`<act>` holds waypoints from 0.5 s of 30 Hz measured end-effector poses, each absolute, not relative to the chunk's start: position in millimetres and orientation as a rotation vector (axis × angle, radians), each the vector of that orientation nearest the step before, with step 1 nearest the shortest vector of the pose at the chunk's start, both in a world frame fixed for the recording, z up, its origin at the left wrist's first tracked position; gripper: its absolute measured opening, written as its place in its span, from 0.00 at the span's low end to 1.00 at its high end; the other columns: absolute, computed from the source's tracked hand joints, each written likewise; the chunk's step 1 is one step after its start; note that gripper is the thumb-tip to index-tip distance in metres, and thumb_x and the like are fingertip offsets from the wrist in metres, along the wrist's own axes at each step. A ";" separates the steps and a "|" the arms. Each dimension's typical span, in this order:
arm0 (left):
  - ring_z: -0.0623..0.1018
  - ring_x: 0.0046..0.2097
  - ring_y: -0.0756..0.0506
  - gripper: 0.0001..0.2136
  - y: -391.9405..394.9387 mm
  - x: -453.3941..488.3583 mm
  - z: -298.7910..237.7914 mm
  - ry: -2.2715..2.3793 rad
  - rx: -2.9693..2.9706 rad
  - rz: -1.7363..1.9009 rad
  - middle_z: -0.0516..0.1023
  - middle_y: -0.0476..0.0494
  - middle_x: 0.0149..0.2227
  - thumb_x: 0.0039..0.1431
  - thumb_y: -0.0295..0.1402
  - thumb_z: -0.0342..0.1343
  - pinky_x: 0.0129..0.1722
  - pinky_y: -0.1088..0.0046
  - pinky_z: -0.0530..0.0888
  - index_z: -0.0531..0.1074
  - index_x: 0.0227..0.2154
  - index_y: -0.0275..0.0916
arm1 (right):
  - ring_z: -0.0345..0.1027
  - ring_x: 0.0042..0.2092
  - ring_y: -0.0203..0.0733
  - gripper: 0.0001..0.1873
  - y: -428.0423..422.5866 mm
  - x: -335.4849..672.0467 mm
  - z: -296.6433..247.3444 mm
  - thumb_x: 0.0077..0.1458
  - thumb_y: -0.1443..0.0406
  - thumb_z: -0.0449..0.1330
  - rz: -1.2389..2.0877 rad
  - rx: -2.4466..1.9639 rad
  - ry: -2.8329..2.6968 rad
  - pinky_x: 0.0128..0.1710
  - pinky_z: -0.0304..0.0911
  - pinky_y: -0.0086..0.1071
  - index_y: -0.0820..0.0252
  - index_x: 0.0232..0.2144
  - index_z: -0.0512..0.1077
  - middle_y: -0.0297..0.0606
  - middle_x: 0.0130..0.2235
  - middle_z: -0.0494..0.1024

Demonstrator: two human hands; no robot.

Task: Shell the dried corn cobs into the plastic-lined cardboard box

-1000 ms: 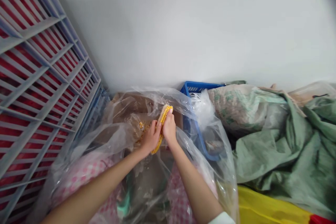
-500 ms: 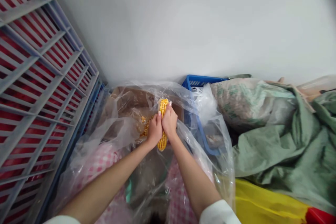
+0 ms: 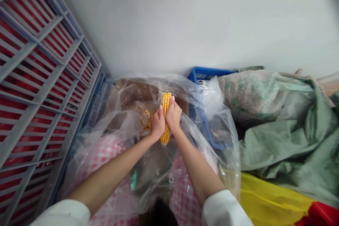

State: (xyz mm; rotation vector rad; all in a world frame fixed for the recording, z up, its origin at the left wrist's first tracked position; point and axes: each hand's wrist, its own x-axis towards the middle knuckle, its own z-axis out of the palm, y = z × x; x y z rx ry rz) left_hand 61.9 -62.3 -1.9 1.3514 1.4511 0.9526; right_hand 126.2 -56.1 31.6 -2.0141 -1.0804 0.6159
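Both my hands grip one yellow corn cob [image 3: 166, 103], held nearly upright over an opening lined with clear plastic sheet [image 3: 127, 120]. My left hand [image 3: 158, 125] wraps the cob's lower left side. My right hand [image 3: 174, 116] wraps its right side a little higher. The cob's tip and its bottom end stick out past my fingers. Loose yellow kernels [image 3: 147, 118] lie in the brown cardboard box [image 3: 132, 93] under the plastic, just left of my hands.
A grey slatted crate wall [image 3: 39, 77] with red behind it stands at the left. A blue plastic basket [image 3: 201, 76] sits behind right. Green woven sacks [image 3: 280, 127] pile at the right, with a yellow container [image 3: 267, 201] below. A white wall is behind.
The cob has turned in my hands from tilted, with a bare side showing, to nearly upright with full kernel rows facing me. The view has shifted slightly, and my white sleeves now show.
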 end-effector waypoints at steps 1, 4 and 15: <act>0.74 0.33 0.45 0.28 -62.1 61.6 -2.3 1.453 1.353 0.950 0.76 0.38 0.32 0.58 0.50 0.30 0.32 0.70 0.66 0.71 0.29 0.35 | 0.61 0.28 0.37 0.34 -56.3 126.2 32.2 0.57 0.49 0.28 0.632 -2.031 -1.094 0.29 0.54 0.29 0.60 0.27 0.68 0.38 0.27 0.72; 0.74 0.36 0.44 0.28 -60.6 62.1 -2.0 1.433 1.336 0.956 0.76 0.38 0.34 0.58 0.50 0.30 0.34 0.69 0.67 0.71 0.32 0.35 | 0.63 0.31 0.39 0.36 -54.9 127.3 33.5 0.57 0.50 0.26 0.658 -2.069 -1.113 0.32 0.56 0.31 0.60 0.30 0.69 0.41 0.30 0.74; 0.74 0.34 0.47 0.23 -23.6 40.3 21.2 1.242 1.147 0.917 0.75 0.42 0.31 0.53 0.52 0.44 0.33 0.72 0.69 0.70 0.34 0.35 | 0.68 0.29 0.38 0.36 -47.4 151.6 33.5 0.53 0.43 0.31 1.066 -1.773 -0.998 0.29 0.60 0.31 0.59 0.36 0.69 0.40 0.33 0.74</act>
